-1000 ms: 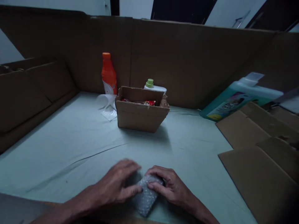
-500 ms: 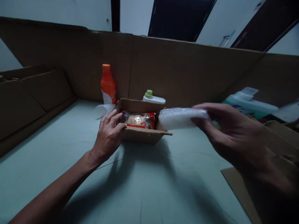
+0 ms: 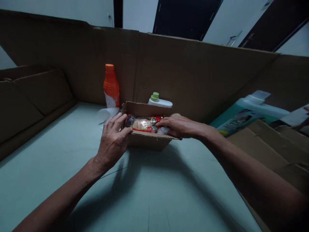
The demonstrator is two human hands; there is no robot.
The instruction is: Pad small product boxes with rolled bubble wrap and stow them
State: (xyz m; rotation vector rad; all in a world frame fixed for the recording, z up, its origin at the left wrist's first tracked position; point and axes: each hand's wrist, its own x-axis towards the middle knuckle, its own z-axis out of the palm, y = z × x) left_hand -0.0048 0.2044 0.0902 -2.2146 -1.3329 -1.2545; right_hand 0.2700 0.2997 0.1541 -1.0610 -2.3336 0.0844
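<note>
A small cardboard box (image 3: 149,142) stands open on the pale green surface, with a clear and red food packet (image 3: 142,123) lying inside. My left hand (image 3: 113,135) is closed around the box's left edge, its thumb on the front rim. At the right end of the box, my right hand (image 3: 177,125) reaches in with bent fingers, pressing a piece of bubble wrap (image 3: 164,130) down beside the packet. Most of the bubble wrap is hidden under the hand. Left of the box, near my left fingertips, lies another whitish translucent roll of wrap (image 3: 106,114).
Behind the box are an orange bottle (image 3: 111,85) and a white bottle with a green cap (image 3: 160,102). A teal liquid jug (image 3: 251,111) leans at right, above folded cardboard (image 3: 263,145). A cardboard wall (image 3: 193,71) closes the back; a larger carton (image 3: 36,96) stands left.
My right hand has moved left and down, carrying the bubble wrap from beside the box into its right end. My left hand has stayed on the box edge.
</note>
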